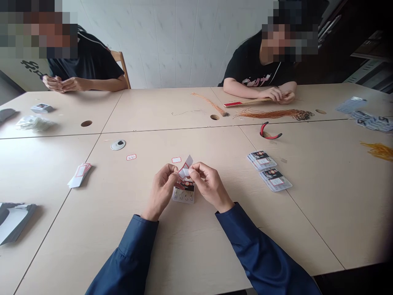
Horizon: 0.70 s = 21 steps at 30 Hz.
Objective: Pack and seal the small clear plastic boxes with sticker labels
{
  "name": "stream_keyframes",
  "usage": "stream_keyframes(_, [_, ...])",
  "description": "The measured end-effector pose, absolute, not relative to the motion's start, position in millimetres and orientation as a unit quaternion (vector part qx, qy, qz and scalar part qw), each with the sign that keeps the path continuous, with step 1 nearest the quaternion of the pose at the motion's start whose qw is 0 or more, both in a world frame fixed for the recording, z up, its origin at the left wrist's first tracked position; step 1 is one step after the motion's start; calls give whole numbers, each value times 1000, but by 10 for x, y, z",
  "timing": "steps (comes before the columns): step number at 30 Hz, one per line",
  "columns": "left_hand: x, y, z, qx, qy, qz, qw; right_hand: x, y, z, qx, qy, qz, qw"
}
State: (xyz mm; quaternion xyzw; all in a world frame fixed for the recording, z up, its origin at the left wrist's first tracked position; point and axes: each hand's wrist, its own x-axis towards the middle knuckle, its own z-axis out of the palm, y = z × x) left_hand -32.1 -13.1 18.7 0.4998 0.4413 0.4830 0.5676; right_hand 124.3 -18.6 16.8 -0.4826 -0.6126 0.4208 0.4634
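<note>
My left hand (161, 189) and my right hand (208, 184) meet at the middle of the table, both pinching a small white sticker sheet with red-edged labels (186, 167). Just under my fingers lies a clear plastic packet with a dark printed card (184, 192), resting on the table. A single red-edged label (176, 159) is stuck on the table just beyond my hands, another (131, 157) further left.
Two stacks of similar packets (269, 171) lie to my right, a stack of label sheets (80, 175) to my left. Red-handled pliers (269, 132), orange wire bundles (276, 114) and a round white disc (118, 144) lie further back. Two other people sit across, hands busy.
</note>
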Motion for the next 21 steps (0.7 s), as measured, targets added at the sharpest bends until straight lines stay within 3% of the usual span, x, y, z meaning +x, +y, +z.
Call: stream_keyframes(21, [-488, 13, 56, 397, 539, 563, 484, 1305, -102, 49, -497, -499, 430, 565])
